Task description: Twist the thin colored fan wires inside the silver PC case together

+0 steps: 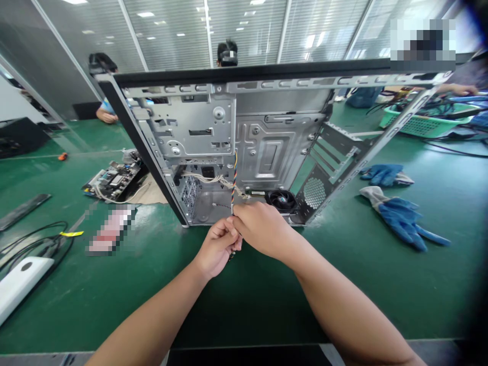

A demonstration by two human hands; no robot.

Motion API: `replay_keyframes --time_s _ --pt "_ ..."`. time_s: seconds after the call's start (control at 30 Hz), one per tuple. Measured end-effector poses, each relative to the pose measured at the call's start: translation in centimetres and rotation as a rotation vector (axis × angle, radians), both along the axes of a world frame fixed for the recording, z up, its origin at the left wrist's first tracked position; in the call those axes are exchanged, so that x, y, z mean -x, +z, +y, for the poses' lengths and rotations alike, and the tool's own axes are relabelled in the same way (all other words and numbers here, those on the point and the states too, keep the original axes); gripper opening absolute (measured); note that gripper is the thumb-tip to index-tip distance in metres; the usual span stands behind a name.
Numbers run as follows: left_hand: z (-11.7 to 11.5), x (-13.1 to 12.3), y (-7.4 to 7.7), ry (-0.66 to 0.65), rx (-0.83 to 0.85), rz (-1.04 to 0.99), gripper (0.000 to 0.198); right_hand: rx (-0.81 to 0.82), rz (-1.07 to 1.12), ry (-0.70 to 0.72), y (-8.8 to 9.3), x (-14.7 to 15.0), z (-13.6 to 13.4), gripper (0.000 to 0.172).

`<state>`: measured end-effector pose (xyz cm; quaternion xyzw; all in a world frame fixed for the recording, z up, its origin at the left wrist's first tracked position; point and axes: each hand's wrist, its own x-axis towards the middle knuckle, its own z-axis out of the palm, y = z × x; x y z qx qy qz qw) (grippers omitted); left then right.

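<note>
In front of me an open computer case (267, 74) stands upright on the green table, its bare metal inside facing me. A twisted multicoloured cable (234, 180) hangs from the drive cage (194, 127) and runs down to my fingers. My right hand (259, 223) pinches this cable from above. Just below and left, my left hand (219, 246) is closed on its lower end, the two hands touching. Whatever tip sits between the fingers is mostly hidden. White wires (213, 179) stretch across the case behind, and a black fan (282, 200) lies at its bottom right.
Blue-and-grey gloves (400, 216) lie to the right, with a green basket (419, 124) of cables behind. A circuit board (118, 178) rests left of the case. A white power strip (25, 284) and black cables are near the left edge. Other people sit beyond the case.
</note>
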<state>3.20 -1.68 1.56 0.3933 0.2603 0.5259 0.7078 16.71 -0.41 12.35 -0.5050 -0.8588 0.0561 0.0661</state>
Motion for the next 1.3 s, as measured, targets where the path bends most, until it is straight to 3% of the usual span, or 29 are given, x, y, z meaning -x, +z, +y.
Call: replay_keyframes --time_s 0.3,0.63,0.83,1.3 --pt "0.14 -0.20 -0.16 0.170 -0.022 0.119 0.024 -0.042 -0.007 -0.102 -0.08 0.62 -0.23 0.025" --pt "-0.21 -0.07 0.14 0.096 -0.031 0.088 0.023 -0.049 -0.013 -0.065 0.32 0.49 -0.62 0.027" --pt "-0.22 -0.14 0.29 0.031 -0.029 -0.032 0.022 -0.033 -0.018 -0.020 0.47 0.30 -0.78 0.022" --pt "-0.19 -0.13 -0.19 0.109 -0.048 0.025 0.025 -0.016 0.018 -0.089 0.52 0.49 -0.77 0.025"
